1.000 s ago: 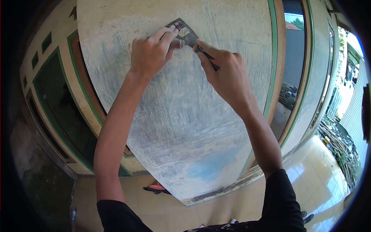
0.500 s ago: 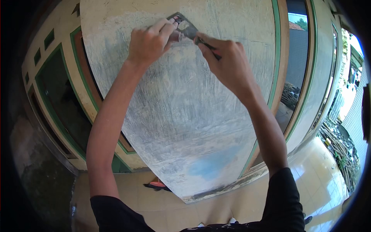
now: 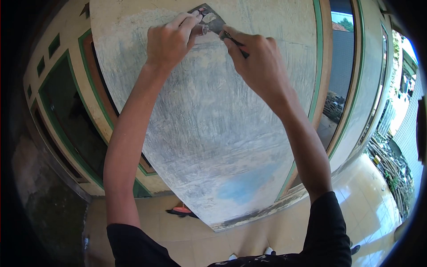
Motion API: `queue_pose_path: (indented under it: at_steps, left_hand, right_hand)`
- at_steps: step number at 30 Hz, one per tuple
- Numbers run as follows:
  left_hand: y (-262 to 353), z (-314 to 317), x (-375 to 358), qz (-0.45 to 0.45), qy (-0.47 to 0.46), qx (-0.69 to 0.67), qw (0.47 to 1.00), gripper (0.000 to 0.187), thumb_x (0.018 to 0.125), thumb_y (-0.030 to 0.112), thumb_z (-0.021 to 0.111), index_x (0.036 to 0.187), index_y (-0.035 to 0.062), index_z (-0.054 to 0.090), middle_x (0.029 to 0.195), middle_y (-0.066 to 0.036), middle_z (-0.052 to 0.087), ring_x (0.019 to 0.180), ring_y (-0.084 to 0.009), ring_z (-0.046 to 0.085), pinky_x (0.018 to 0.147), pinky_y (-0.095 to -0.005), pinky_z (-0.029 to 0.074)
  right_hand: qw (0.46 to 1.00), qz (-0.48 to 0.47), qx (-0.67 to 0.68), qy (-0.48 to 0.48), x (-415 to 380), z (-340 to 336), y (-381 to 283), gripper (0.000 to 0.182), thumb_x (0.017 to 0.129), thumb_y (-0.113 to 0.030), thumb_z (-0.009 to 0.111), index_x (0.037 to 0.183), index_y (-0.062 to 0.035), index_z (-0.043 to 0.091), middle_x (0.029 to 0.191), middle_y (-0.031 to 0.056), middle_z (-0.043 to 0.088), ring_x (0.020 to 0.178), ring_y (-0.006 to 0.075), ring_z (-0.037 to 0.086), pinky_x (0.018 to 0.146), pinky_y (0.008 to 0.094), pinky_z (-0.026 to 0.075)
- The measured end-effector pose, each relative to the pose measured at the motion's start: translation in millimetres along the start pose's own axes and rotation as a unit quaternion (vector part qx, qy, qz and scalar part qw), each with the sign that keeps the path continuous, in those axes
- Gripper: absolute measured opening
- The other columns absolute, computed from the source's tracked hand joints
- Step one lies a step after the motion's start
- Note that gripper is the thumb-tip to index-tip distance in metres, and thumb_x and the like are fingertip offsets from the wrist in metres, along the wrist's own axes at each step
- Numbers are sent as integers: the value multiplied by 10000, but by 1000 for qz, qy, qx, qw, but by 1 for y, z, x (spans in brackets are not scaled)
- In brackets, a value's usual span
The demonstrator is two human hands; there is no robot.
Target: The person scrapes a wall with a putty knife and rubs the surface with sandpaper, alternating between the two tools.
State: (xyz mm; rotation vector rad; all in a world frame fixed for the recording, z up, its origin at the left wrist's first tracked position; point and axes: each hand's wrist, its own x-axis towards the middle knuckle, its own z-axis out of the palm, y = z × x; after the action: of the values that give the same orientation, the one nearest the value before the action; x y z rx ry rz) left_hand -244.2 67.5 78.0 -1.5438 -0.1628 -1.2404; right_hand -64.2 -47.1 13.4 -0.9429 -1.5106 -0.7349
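A metal scraper point(image 3: 207, 18) with a dark blade lies flat against the upper part of a large, worn, whitish board point(image 3: 213, 133) that leans upright in front of me. My right hand point(image 3: 254, 62) grips the scraper's handle from the right. My left hand point(image 3: 171, 40) presses its fingertips on the blade from the left. Both arms reach up and forward. The board's surface is scraped pale, with a blue patch of paint point(image 3: 244, 184) low down.
Behind the board stands a cream wall with green-framed windows point(image 3: 66, 111) and a doorway point(image 3: 340, 80). A glossy tiled floor point(image 3: 364, 196) runs right, with a pile of sticks point(image 3: 393, 173) at its edge. A red and black object point(image 3: 180, 210) lies at the board's foot.
Both hands and the scraper have slid a little upward along the board over the last second, staying together on the tool.
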Motion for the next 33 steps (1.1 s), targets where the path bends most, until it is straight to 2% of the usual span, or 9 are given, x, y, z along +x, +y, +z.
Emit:
queue_pose_path:
  at_steps: [4,7,16,21,23,25,30,33]
  left_hand:
    - [12,-1,-18,5,2,-33,999,246,737,149,778,970,125,704,885,15,697,606,-223,683,526,-333,541]
    - [-1,3,-10,24,-5,-39,999,258,724,141,779,970,127,704,899,23,698,603,-221,679,528,-333,541]
    - [1,4,-8,16,-6,-34,999,276,753,143,775,1023,134,719,920,22,703,627,-214,687,543,-322,548]
    - [-11,6,7,2,10,-8,1000,263,759,134,771,1018,150,731,931,20,712,643,-217,696,551,-311,548]
    - [2,5,-2,2,0,-11,1000,263,758,135,772,1018,152,732,928,21,714,644,-218,696,555,-310,549]
    - [12,0,-14,-28,-24,-26,999,261,766,53,709,1006,154,719,960,25,709,739,-242,698,615,-336,561]
    - [-12,10,12,0,-3,-8,1000,275,762,43,705,1010,163,721,970,23,713,750,-236,704,615,-326,561]
    - [-6,9,7,-8,13,-9,1000,280,758,41,705,1008,167,720,964,22,713,743,-231,705,612,-326,560]
  right_hand:
    - [999,17,12,-26,-18,-3,-4,252,925,-150,615,1125,-50,730,678,187,672,590,342,669,566,416,535]
    - [998,13,-58,-29,-7,-9,-10,251,927,-149,612,1125,-50,730,689,195,673,597,353,672,573,418,541]
    - [998,44,-7,-50,-5,-8,-9,255,936,-147,604,1121,-19,723,687,207,669,597,362,668,586,424,543]
    - [1000,-6,7,13,10,-2,-3,254,937,-141,592,1118,-20,724,689,217,666,597,368,667,594,441,541]
    - [1000,27,9,-10,-8,-6,-8,248,932,-140,595,1101,-16,728,688,224,664,603,374,668,597,446,543]
    - [998,49,14,-25,-12,-7,-9,241,927,-139,599,1084,-13,731,688,231,661,608,380,669,601,450,545]
    - [999,13,-36,-20,21,-9,-2,228,920,-159,604,1029,-11,740,688,234,660,609,391,666,608,452,550]
    - [1000,7,-17,-9,13,-6,-4,234,930,-155,595,1034,-9,745,679,229,659,598,378,664,603,440,548]
